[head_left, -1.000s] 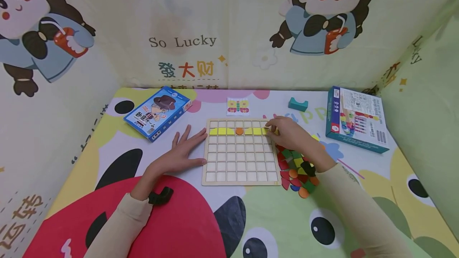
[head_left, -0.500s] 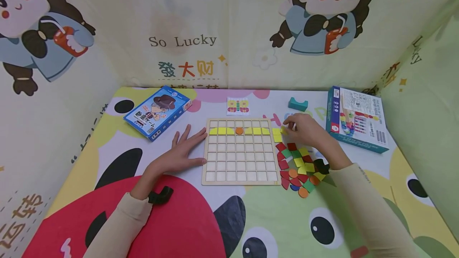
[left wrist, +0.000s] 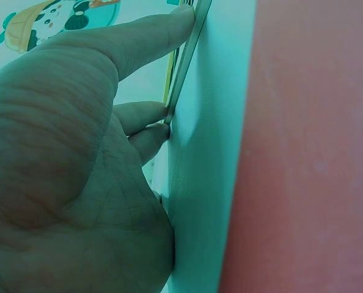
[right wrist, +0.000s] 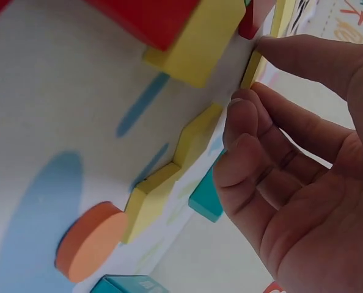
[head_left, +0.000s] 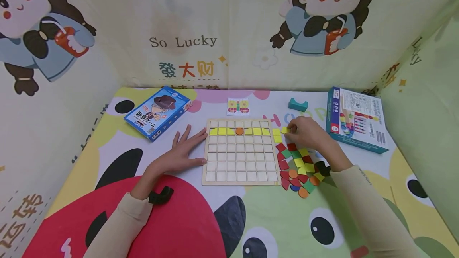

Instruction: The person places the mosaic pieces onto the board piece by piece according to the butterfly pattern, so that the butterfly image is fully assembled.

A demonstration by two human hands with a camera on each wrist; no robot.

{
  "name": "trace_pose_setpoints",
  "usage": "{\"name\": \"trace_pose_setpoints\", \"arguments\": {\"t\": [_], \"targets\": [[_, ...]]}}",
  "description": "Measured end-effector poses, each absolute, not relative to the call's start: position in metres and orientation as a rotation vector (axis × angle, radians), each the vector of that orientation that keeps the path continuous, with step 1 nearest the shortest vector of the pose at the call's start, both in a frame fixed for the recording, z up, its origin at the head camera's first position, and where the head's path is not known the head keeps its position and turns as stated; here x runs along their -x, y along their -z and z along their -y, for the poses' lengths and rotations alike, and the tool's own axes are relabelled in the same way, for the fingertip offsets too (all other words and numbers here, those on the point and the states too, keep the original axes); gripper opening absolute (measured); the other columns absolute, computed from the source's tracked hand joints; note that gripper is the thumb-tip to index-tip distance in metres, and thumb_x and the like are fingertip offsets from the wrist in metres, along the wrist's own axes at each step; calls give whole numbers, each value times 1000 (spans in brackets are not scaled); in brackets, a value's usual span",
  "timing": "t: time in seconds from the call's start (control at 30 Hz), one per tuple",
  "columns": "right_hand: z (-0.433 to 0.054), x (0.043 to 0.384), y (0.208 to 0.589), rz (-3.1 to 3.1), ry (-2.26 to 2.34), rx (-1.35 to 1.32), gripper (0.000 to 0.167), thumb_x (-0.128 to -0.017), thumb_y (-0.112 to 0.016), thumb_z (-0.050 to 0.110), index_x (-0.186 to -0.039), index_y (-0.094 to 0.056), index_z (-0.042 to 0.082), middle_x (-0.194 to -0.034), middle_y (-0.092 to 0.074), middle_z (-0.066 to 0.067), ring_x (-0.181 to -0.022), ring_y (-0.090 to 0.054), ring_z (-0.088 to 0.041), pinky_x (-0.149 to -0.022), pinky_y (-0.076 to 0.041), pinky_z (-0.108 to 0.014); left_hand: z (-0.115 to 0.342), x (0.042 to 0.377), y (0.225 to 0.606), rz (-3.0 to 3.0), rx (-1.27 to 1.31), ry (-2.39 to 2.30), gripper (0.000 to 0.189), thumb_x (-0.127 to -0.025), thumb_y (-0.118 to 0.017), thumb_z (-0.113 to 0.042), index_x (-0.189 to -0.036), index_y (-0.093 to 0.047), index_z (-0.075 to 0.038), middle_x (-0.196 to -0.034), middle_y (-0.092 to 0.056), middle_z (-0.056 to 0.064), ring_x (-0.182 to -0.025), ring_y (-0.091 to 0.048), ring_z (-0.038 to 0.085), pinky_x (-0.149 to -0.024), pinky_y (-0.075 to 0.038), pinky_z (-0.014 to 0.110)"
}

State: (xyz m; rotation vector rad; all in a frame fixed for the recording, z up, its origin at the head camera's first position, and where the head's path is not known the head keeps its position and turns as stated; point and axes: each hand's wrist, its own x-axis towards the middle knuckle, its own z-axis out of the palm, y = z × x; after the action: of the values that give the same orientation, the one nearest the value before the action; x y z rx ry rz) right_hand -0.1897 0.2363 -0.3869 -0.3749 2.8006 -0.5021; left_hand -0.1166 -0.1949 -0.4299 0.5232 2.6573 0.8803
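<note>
Six yellow pieces (head_left: 222, 131), one orange disc (head_left: 239, 131) in wooden grid tray (head_left: 240, 183), second row from far edge. Your left hand (head_left: 181, 153): fingers spread, touching tray's left edge; brace lightly, stop skating on bench (head_left: 215, 108). Right hand (head_left: 306, 131): thumb and index pinching one yellow tile (right wrist: 252, 69) beyond tray's right edge; lift clear, avoid nudging two yellow squares (head_left: 277, 139) beside. Also one butterfly card (head_left: 238, 107), one teal arch block (head_left: 298, 105), two game boxes (head_left: 157, 114). Loose pile (head_left: 299, 163) overlaps; can't total.
</note>
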Motion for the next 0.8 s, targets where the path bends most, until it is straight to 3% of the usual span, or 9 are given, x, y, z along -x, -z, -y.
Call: {"name": "trace_pose_setpoints", "arguments": {"t": [0.17,0.37,0.47,0.8], "targets": [[-234,190,384,-2825,469,399,41,-96,-75,27,-124,-74,-3,-114,-75,-20,-104,-66,-32,-91,-62,-48,195,116,430,-2654,-523,-893,94,-90,-79,-43,-168,-31,-24,-180,-21,2,-167,12,40,-129,16,69],[-219,185,376,-2827,512,438,36,-96,-74,25,-122,-75,0,-105,-72,-14,-91,-63,-25,-75,-61,-34,195,116,430,-2652,-526,-892,94,-90,-79,-44,-168,-31,-24,-180,-21,2,-167,12,40,-129,16,69],[-204,181,375,-2843,507,511,33,-96,-75,24,-119,-76,1,-100,-71,-12,-87,-62,-23,-72,-58,-32,195,116,429,-2653,-526,-890,94,-90,-79,-43,-168,-31,-24,-180,-21,2,-167,12,40,-129,16,69],[-143,168,379,-2885,439,756,31,-96,-77,28,-116,-77,4,-106,-74,-9,-97,-67,-23,-87,-62,-38,195,116,429,-2654,-535,-888,95,-90,-79,-43,-169,-31,-23,-180,-21,2,-167,12,40,-129,16,70]]}}
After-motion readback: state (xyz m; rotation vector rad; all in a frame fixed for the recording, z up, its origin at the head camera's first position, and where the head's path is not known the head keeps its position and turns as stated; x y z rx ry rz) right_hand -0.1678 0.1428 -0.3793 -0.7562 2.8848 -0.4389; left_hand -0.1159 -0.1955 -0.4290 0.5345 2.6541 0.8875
